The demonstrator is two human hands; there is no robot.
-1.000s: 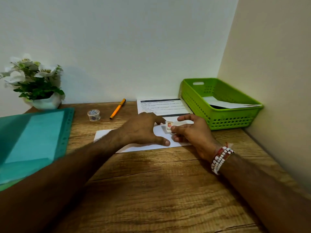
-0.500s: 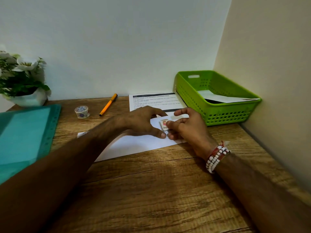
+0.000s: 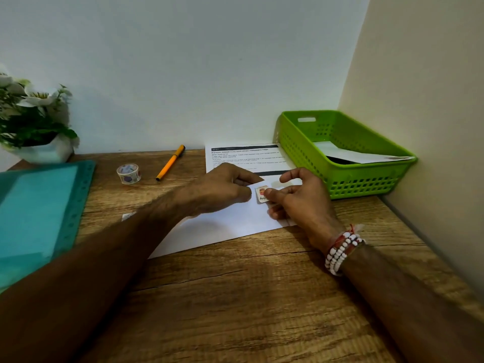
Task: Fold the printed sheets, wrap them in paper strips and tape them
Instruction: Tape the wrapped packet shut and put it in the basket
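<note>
Our hands meet over a white folded sheet [image 3: 227,226] that lies flat on the desk [image 3: 262,297], its long edge running from under our left forearm up toward the right hand [image 3: 301,203]. Between the two hands sits a small piece of patterned tape [image 3: 260,194], lying on the upper right part of that sheet. Our right hand pinches this piece: the thumb lies over its right edge, the forefinger arches above it without touching, and the lower fingers curl against the sheet. A bracelet [image 3: 340,251] of white and red beads circles the right wrist.

Our left hand [image 3: 222,191] rests knuckles up on the sheet with its fingers curled under, the thumb tip right at the left edge of the tape. We cannot tell whether it grips the tape or only presses the paper down.

Just beyond both hands a printed sheet [image 3: 243,157] lies flat, its near edge hidden under our fingers. Beyond the right hand and to its right stands a green basket [image 3: 366,182] with a sheet of paper [image 3: 351,154] inside. Beyond the left hand and to its left we see an orange pen [image 3: 170,162] and, further left, a tape roll [image 3: 128,173] standing on its side face. Left of our left forearm lies a teal folder [image 3: 34,210], and beyond it a white pot of flowers [image 3: 34,121].
</note>
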